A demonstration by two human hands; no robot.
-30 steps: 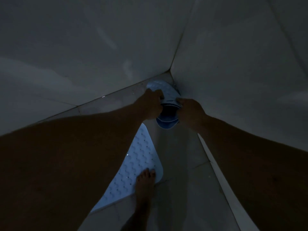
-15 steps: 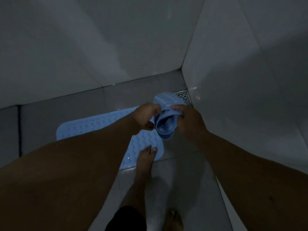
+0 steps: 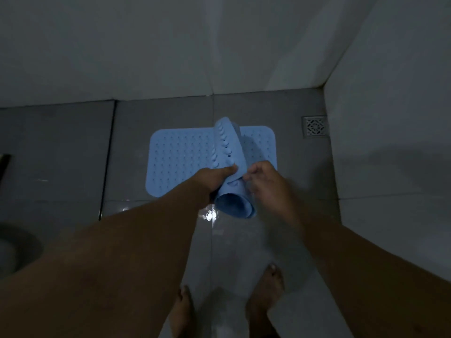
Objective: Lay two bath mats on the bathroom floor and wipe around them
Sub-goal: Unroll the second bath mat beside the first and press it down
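Both hands are working the rolled mat (image 3: 230,152): left hand (image 3: 217,175) gripping its middle, right hand (image 3: 262,179) pinching the loose edge. It is looking soft, floppy and light, likely slick on the wet floor (image 3: 156,118), so holding the edges seems best.

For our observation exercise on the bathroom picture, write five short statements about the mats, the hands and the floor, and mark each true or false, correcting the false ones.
1. One blue mat lies flat on the floor. True.
2. The second mat is spread flat beside the first. False: it is rolled and held above the floor.
3. The left hand grips the rolled mat. True.
4. The floor drain is covered by the flat mat. False: it sits uncovered near the right wall, apart from the mat.
5. The right hand holds a cloth. False: its fingers are at the rolled mat's edge, and no cloth is visible.
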